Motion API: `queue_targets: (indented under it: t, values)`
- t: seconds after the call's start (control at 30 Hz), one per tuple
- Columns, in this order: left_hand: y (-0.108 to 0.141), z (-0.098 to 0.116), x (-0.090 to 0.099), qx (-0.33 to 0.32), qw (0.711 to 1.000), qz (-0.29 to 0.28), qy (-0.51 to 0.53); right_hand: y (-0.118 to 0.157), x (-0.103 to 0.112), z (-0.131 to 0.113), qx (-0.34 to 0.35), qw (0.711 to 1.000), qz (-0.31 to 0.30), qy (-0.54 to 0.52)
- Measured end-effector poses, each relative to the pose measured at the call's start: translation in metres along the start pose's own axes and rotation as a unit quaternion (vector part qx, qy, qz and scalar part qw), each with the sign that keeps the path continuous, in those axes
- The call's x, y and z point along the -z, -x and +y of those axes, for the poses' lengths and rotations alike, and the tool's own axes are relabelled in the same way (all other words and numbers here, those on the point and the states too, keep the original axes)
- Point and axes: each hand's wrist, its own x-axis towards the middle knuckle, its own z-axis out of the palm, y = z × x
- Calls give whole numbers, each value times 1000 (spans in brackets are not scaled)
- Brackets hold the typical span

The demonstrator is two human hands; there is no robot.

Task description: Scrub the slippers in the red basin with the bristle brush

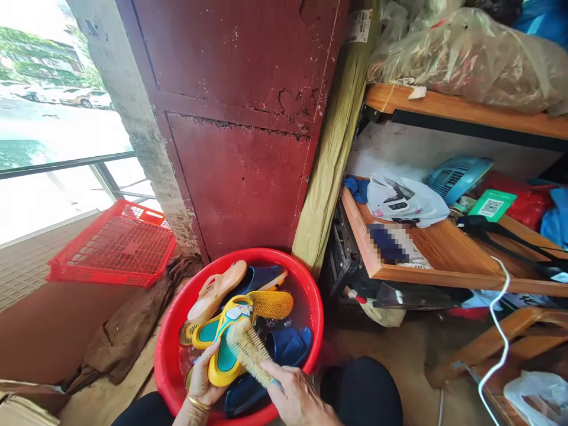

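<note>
L hand (204, 378) has the yellow sandal (227, 355) up over the red tub (313, 302). L grip: wrapped round the sandal's L edge near the heel. R hand (295, 387) grip: closed on the near end of a brush (251, 349), handle mostly hidden by fingers.

Key relation: sandal lies up & L of R hand, brush bridging the gap. Sandal's long axis runs heel near the person, toe away & a bit R; brush slants up-L from R hand, so the two cross at an angle, brush head over the R side of the teal insole, just below the strap. L hand's nearer (touching); R reaches it only via brush. Bristles show along brush's upper-R side; can't tell exactly which ones press on the sandal.

Containers: tub's on the floor w/ murky water, a few bubbles & more footwear: tan slipper (222, 290) far L, navy slipper (260, 281) beside it, upturned sandal (273, 305) sole up R of ctr., second teal-insole sandal (206, 334) L of the held one, blue slipper (290, 346) at R, dark slipper (244, 393) near side, partly behind hands. Red crate (131, 247) sits L of tub, apart. R side, upper shelf (444, 106) carries a stuffed clear plastic bag (470, 59), contents unclear.
</note>
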Motion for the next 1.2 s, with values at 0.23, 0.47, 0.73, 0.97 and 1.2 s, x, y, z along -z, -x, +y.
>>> queue_targets:
  t: [0.23,0.47,0.73,0.97,1.2]
  values:
    - [7,-10,-3,16,1000,25,-4,-11,-8,3,-10,998,55,-40]
    - [21,-16,-4,54,989,17,-135,-50,2,24,-30,993,117,15]
    - [8,-11,16,14,975,-27,-222,-35,20,31,-33,996,44,64]
    - [-5,-14,18,-134,948,24,-287,-61,54,-5,-32,994,-1,106]
    - [-8,5,-9,-145,970,16,-194,-19,67,4,-93,992,-47,70]
